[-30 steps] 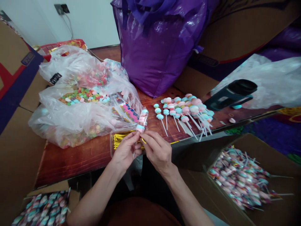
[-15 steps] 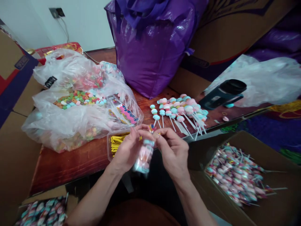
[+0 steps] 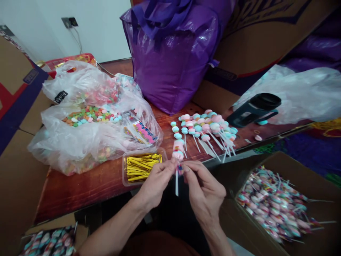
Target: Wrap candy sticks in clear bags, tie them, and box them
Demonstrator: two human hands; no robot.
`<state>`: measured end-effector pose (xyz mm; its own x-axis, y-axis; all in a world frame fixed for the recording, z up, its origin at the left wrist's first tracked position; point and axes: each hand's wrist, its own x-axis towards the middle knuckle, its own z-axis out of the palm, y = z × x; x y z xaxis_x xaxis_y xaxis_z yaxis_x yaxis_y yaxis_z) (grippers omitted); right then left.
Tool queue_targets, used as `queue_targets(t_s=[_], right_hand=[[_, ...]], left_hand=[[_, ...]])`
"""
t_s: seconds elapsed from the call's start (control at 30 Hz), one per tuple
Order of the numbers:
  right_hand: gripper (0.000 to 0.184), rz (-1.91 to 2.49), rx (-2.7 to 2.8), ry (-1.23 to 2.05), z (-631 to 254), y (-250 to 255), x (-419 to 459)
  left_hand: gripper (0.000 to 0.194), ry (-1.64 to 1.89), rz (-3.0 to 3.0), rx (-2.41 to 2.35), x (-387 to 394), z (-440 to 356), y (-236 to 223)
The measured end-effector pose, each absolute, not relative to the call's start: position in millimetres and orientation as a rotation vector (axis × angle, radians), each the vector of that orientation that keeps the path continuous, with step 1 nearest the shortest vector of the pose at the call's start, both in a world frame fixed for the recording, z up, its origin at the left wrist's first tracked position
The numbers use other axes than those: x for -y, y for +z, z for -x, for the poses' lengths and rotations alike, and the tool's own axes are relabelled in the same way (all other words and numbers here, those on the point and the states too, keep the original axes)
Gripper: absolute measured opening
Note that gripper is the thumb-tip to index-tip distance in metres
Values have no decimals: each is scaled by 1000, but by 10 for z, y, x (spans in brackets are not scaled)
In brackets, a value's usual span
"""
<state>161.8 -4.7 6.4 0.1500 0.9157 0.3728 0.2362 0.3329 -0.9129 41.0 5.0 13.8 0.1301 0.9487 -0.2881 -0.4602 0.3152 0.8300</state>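
Observation:
Between my hands is a wrapped marshmallow stick (image 3: 178, 149), its pink-and-white candy pointing away and its white stick toward me. My left hand (image 3: 158, 183) pinches it at the neck, just below the candy. At the colourful gathered end of the wrapper, the fingers of my right hand (image 3: 205, 188) are pinched together; whether a tie is between them is hidden. Gold twist ties (image 3: 142, 166) fill a clear plastic tub (image 3: 124, 174) beside my left hand. Just beyond the candy, several unwrapped marshmallow sticks (image 3: 210, 124) lie on the wooden table (image 3: 80, 192).
Bags of loose candy (image 3: 80, 135) cover the table's left side. A purple bag (image 3: 173, 67) stands behind, with a dark mug (image 3: 255, 108) to its right. Wrapped sticks fill a cardboard box (image 3: 317, 177) at right; another box (image 3: 82, 231) sits lower left.
The wrapped stick has turned over: its candy end pointed toward me and now points away. Both hands have shifted slightly right and nearer, uncovering the tub of twist ties.

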Motion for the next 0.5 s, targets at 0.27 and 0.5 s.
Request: queue_targets(t_s=[0.27, 0.5], right_hand=[[20, 1239, 1033, 1179, -1720, -123, 241], [34, 1228, 366, 1065, -2521, -534, 181]], left_hand=[[30, 1164, -1005, -1129, -128, -587, 45], [25, 977, -1735, -1607, -988, 96, -137]])
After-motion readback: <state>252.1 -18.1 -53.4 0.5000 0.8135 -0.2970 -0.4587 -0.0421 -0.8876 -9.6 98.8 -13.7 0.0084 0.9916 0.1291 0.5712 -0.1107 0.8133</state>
